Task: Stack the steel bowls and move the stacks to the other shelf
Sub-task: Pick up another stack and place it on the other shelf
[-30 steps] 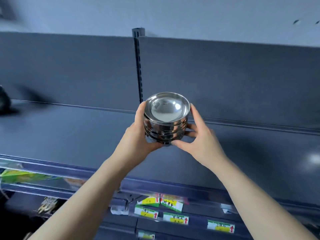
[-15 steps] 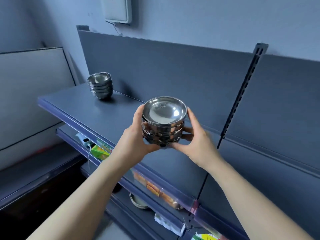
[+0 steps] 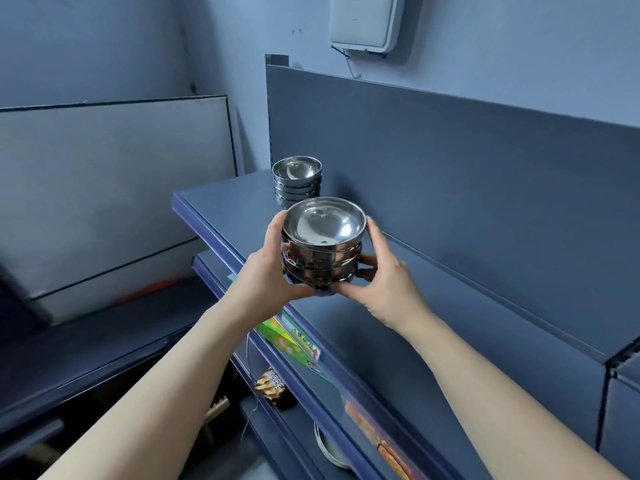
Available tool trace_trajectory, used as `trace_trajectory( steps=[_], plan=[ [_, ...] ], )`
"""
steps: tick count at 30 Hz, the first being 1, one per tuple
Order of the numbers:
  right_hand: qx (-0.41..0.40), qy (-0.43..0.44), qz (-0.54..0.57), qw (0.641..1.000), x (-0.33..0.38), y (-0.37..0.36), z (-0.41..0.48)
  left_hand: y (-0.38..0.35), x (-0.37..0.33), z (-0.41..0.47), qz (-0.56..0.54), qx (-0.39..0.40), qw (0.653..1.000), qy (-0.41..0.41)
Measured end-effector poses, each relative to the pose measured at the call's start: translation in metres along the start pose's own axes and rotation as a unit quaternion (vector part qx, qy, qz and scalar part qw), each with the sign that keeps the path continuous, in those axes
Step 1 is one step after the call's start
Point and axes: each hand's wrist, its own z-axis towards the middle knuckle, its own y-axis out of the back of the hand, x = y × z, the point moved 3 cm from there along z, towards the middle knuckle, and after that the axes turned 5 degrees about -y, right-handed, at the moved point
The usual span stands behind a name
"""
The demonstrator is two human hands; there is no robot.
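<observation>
Item: held stack of bowls (image 3: pixel 322 247), steel, nested, rims up, about four deep as far as I can count. I have it between both hands above the front part of the top shelf (image 3: pixel 433 323), off the surface.

Left hand (image 3: pixel 270 268): closed around the stack's left wall, thumb up near the rim, fingers hidden beneath the base.

Right hand (image 3: pixel 384 275): closed on the right wall, thumb under the lower edge, fingers curled behind.

Landmark: placed stack of bowls (image 3: pixel 297 180), standing upright on the same shelf against the back panel (image 3: pixel 450 174), near the shelf's left end.

Key relation: the placed stack lies beyond the held one, further from me and slightly left; the two overlap in my view, and I cannot tell whether they are apart or close. The held stack's axis is near vertical, tilted a little toward me. My left hand is the nearer one to the placed stack.

Judgement: the set-down spot is likely beside the placed stack, on its right, where bare shelf shows; the left hand's knuckles would pass nearest it.
</observation>
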Motion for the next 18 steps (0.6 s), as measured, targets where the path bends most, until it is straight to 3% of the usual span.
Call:
trace_trajectory(
  steps=[18],
  plan=[
    [-0.081, -0.07, -0.032, 0.994, 0.034, -0.134, 0.124, 0.076, 0.157, 0.126, -0.004, 0.114, 0.993, -0.008]
  ],
)
